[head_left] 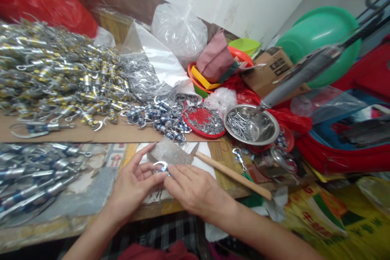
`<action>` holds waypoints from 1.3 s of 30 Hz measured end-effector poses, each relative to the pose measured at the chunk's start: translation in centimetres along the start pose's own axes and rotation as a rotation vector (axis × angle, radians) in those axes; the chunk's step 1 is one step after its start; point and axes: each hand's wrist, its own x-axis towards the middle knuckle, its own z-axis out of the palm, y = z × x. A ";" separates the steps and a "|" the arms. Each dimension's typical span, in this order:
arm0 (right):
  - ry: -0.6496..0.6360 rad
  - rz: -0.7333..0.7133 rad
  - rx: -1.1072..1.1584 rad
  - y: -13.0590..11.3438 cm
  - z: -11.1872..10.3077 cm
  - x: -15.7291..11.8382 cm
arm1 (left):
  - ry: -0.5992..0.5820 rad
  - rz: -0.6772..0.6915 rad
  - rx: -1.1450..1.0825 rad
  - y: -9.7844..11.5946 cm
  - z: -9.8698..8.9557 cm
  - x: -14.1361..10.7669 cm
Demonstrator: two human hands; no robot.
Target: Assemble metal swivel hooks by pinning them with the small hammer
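Note:
Fingers of my left hand (pixel 134 180) and my right hand (pixel 195 189) meet at the bench's front edge, pinching a small metal fitting (pixel 162 165) with a curved silver hook and a bit of blue. The fingertips cover most of it. Just behind them lies a grey, rough block (pixel 170 152). Beside my right hand rests a hammer (pixel 234 172), its wooden handle pointing to the lower right. A heap of similar blue-and-silver fittings (pixel 161 120) sits beyond the block. One more loose fitting (pixel 239 159) lies right of the hammer.
A large pile of silver-and-yellow fittings (pixel 61 69) covers the back left; longer blue-silver ones (pixel 33 178) lie front left. A red plate (pixel 203 120) holds small metal parts, and a steel bowl (pixel 251 124) holds pins. A green basin (pixel 319 44) leans behind a cardboard box (pixel 268 71).

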 end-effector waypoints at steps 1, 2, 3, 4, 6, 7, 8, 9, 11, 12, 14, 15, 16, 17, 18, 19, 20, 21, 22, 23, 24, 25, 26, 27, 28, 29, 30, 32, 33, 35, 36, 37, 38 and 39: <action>-0.012 0.011 0.031 0.0 0.0 0.0 | 0.000 0.000 0.004 0.0 0.0 0.0; -0.001 0.018 0.072 0.2 0.0 -0.2 | 0.001 0.000 0.008 0.1 0.0 -0.1; 0.043 0.028 0.119 0.6 0.1 -0.6 | 0.003 0.002 0.012 0.1 0.0 -0.1; 0.113 0.064 0.165 1.1 0.3 -1.2 | 0.005 0.003 0.013 0.0 0.1 -0.1; 0.249 0.263 0.199 2.5 1.1 -3.0 | 0.009 0.005 0.012 -0.1 0.1 -0.1; 0.265 0.406 0.172 3.4 1.5 -4.2 | 0.009 0.006 0.009 -0.2 0.1 0.0; 0.226 0.551 0.121 4.2 2.0 -5.3 | 0.009 0.008 0.005 -0.3 0.1 0.0; 0.126 0.656 0.075 4.9 2.5 -6.4 | 0.009 0.011 0.001 -0.3 0.1 0.0; -0.102 0.750 0.042 6.0 3.2 -8.2 | 0.009 0.019 -0.008 -0.4 0.1 0.0; -0.182 0.757 0.060 6.2 3.4 -8.7 | 0.010 0.019 -0.012 -0.4 0.1 0.1; -0.217 0.781 0.119 6.2 3.3 -9.0 | 0.019 0.012 -0.012 -0.3 0.1 0.0; -0.184 0.802 0.153 6.0 3.0 -8.8 | 0.023 0.008 -0.008 -0.3 0.1 0.0; -0.132 0.822 0.193 5.8 2.4 -8.5 | 0.026 0.005 -0.005 -0.3 0.1 0.0; -0.075 0.834 0.244 5.5 1.8 -8.0 | 0.026 0.003 -0.003 -0.3 0.1 0.0; -0.021 0.834 0.298 5.2 1.0 -7.4 | 0.022 0.004 -0.002 -0.3 0.1 -0.1; 0.021 0.817 0.350 4.9 0.3 -6.9 | 0.018 0.007 -0.002 -0.3 0.1 -0.1; 0.046 0.787 0.395 4.5 -0.5 -6.3 | 0.014 0.010 -0.004 -0.3 0.0 -0.1; 0.058 0.749 0.433 4.2 -1.1 -5.9 | 0.011 0.010 -0.005 -0.4 0.0 0.0; 0.075 0.709 0.463 3.8 -1.7 -5.5 | 0.010 0.008 -0.006 -0.4 0.0 0.0; 0.103 0.674 0.483 3.5 -2.1 -5.2 | 0.010 0.004 -0.010 -0.4 0.0 0.0; 0.150 0.649 0.490 3.1 -2.3 -5.0 | 0.011 -0.001 -0.015 -0.4 0.1 0.0; 0.207 0.629 0.480 2.8 -2.4 -4.9 | 0.014 -0.004 -0.020 -0.3 0.1 0.0; 0.240 0.605 0.452 2.5 -2.5 -4.8 | 0.018 -0.003 -0.024 -0.3 0.1 0.1; 0.235 0.577 0.404 2.3 -2.4 -4.9 | 0.022 0.002 -0.026 -0.3 0.2 0.1; 0.189 0.545 0.349 2.1 -2.3 -4.9 | 0.024 0.006 -0.024 -0.2 0.2 0.1; 0.115 0.511 0.297 1.9 -2.2 -5.0 | 0.023 0.008 -0.021 -0.2 0.3 0.1; 0.039 0.483 0.251 1.8 -2.1 -5.1 | 0.024 0.007 -0.018 -0.2 0.3 0.1; -0.012 0.468 0.197 1.5 -1.9 -5.2 | 0.028 0.002 -0.015 -0.2 0.3 0.1; 0.015 0.475 0.183 1.4 -1.8 -5.3 | 0.031 0.001 -0.015 -0.2 0.2 0.2; 0.047 0.484 0.174 1.0 -1.6 -5.4 | 0.030 0.003 -0.016 -0.2 0.2 0.2; 0.040 0.492 0.189 0.9 -1.4 -5.5 | 0.026 0.003 -0.017 -0.3 0.2 0.2; 0.027 0.513 0.222 0.9 -1.1 -5.8 | 0.022 0.002 -0.017 -0.3 0.2 0.2; 0.024 0.554 0.271 0.9 -0.7 -6.1 | 0.024 0.004 -0.018 -0.3 0.2 0.2; 0.046 0.613 0.334 1.1 -0.2 -6.6 | 0.032 0.006 -0.014 -0.3 0.2 0.2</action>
